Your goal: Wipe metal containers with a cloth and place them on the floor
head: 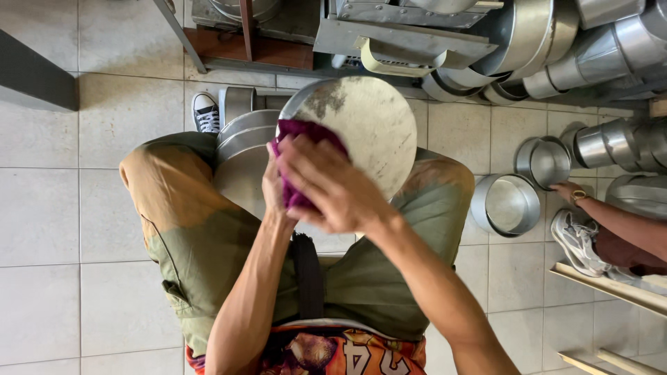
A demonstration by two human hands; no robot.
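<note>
Purple cloth under right hand (fingers closed), round pan

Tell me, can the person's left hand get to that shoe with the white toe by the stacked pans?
Probably not as things stand. The left hand is up against the round metal pan beside the purple cloth, and the shoe lies beyond the knee on the floor.

Pale tiled floor with grey grout lines, stacked metal pans along the far side, wooden slats at right, even daylight
</note>
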